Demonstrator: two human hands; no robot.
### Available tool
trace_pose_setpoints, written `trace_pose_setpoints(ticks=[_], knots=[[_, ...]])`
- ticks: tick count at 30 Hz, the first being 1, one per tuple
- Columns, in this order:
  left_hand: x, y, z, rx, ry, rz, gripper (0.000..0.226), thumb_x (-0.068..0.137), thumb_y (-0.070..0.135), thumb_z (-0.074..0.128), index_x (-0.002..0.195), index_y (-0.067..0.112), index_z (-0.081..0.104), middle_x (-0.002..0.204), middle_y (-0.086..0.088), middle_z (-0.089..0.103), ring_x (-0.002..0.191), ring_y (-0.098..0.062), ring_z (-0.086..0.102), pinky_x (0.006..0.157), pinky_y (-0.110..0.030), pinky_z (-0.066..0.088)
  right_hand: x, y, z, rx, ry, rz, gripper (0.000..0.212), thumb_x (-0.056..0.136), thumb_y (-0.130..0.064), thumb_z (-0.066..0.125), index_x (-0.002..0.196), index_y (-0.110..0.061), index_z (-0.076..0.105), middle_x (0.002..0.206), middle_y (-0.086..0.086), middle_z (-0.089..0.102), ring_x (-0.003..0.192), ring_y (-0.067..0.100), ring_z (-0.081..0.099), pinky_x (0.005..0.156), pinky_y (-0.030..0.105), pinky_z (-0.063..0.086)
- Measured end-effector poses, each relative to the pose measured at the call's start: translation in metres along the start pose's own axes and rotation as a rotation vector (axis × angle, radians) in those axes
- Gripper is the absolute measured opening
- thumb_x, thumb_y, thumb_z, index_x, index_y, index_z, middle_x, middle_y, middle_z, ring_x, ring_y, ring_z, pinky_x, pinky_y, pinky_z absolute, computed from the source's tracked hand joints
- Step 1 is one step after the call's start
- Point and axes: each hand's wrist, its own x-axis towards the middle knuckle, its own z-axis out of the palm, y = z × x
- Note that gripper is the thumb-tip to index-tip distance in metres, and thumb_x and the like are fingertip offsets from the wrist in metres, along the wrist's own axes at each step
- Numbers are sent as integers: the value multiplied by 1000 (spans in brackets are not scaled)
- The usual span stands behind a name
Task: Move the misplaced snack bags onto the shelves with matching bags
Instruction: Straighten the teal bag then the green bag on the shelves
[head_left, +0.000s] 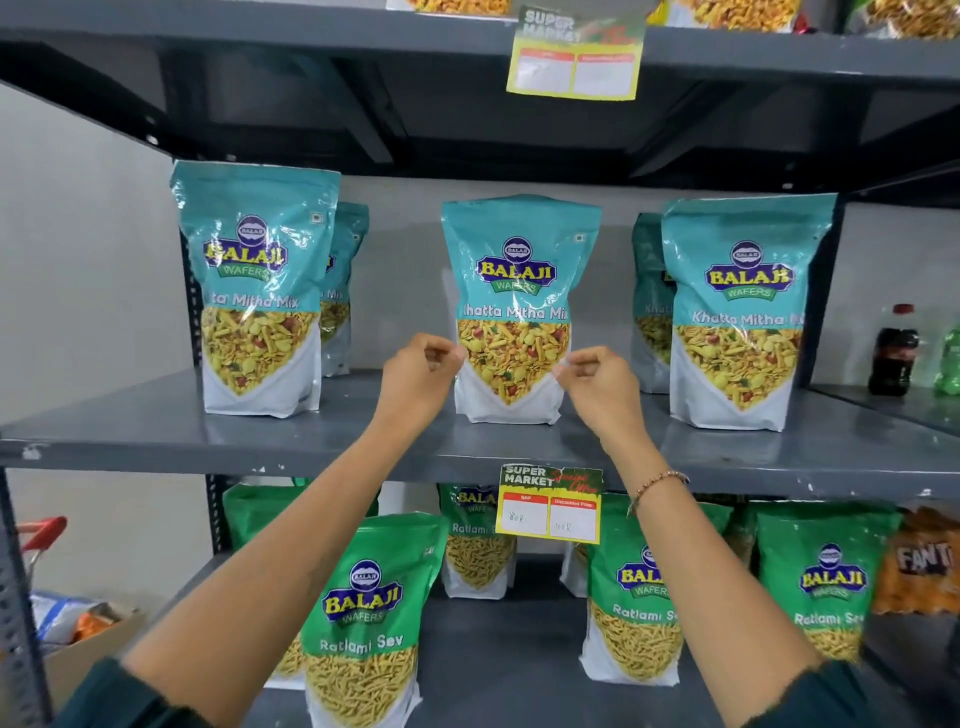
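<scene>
A teal Khatta Mitha Mix bag (517, 291) stands upright in the middle of the grey middle shelf (156, 431). My left hand (418, 382) has curled fingertips pinching the bag's left edge. My right hand (597, 387) pinches its right edge in the same way. Matching teal bags stand to the left (257, 291) and right (740, 317), each with another one behind it. On the lower shelf, green Ratlami Sev bags (363, 613) stand in rows, with more of them at the right (826, 577).
Price tags hang from the edge of the middle shelf (550, 504) and of the top shelf (576, 54). A dark cola bottle (893, 353) and an orange Fanta pack (922, 561) sit at the right. A cardboard box with bags (78, 634) stands on the floor at the left.
</scene>
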Motion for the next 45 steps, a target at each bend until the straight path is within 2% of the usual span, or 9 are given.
trace_pose_setpoints(ticks=[5, 11, 20, 25, 27, 30, 35, 40, 45], knots=[[-51, 7, -25, -166, -2, 62, 21, 91, 33, 53, 80, 17, 62, 69, 6, 65, 56, 2, 58, 61, -16, 48, -66, -31, 4, 262, -67, -98, 4, 83, -22, 65, 82, -25, 63, 82, 10, 72, 80, 27, 68, 78, 46, 57], [-126, -38, -49, -224, -85, -22, 17, 89, 27, 58, 74, 19, 62, 65, -1, 64, 62, -12, 59, 64, -29, 52, -159, -28, 26, 471, -231, -72, 7, 83, -9, 67, 80, -15, 63, 70, 6, 66, 66, 15, 63, 68, 30, 54], [-211, -188, -70, 212, -176, -383, 17, 90, 19, 48, 80, 7, 55, 76, -11, 56, 70, -20, 50, 58, -26, 35, -252, 97, 101, 4, -703, 206, 2, 82, -20, 67, 82, -18, 66, 73, -10, 65, 63, -7, 58, 67, 21, 44], [-219, -251, -75, 344, -249, -654, 7, 82, 6, 55, 83, 13, 51, 95, -18, 57, 90, -29, 55, 76, -34, 40, -246, 140, 132, -303, -927, 386, 60, 86, -33, 62, 135, -5, 40, 140, 12, 48, 128, 26, 47, 100, 36, 39], [-220, -260, -69, 325, -332, -701, 36, 83, 10, 62, 117, 7, 49, 122, -18, 52, 113, -30, 51, 88, -35, 40, -244, 147, 144, -308, -989, 424, 80, 86, -33, 62, 146, -3, 19, 155, 12, 25, 141, 27, 28, 109, 34, 30], [-219, -262, -58, 288, -454, -721, 80, 82, 20, 69, 144, 6, 20, 150, -16, 32, 135, -34, 36, 101, -38, 36, -239, 153, 160, -172, -934, 409, 79, 82, -18, 69, 142, -1, 21, 149, 13, 35, 137, 26, 35, 97, 22, 32], [-215, -268, -35, 261, -451, -699, 85, 78, 26, 73, 142, 6, 21, 145, -18, 41, 126, -35, 45, 94, -36, 39, -233, 168, 183, -6, -836, 413, 70, 69, -13, 80, 129, -9, 44, 134, 10, 55, 122, 20, 52, 101, 28, 38], [-216, -279, -19, 238, -339, -713, 77, 66, 29, 82, 125, 3, 38, 112, -21, 60, 98, -35, 57, 76, -37, 45, -233, 189, 188, -13, -764, 392, 57, 62, -18, 85, 111, -9, 57, 114, 12, 69, 103, 24, 66, 93, 44, 53], [-215, -271, 14, 209, -307, -663, 66, 59, 33, 85, 106, 3, 50, 80, -7, 54, 76, -24, 50, 65, -35, 40, -217, 210, 161, 76, -715, 444, 54, 63, -6, 83, 111, -6, 58, 114, 13, 68, 100, 20, 66, 94, 38, 53]])
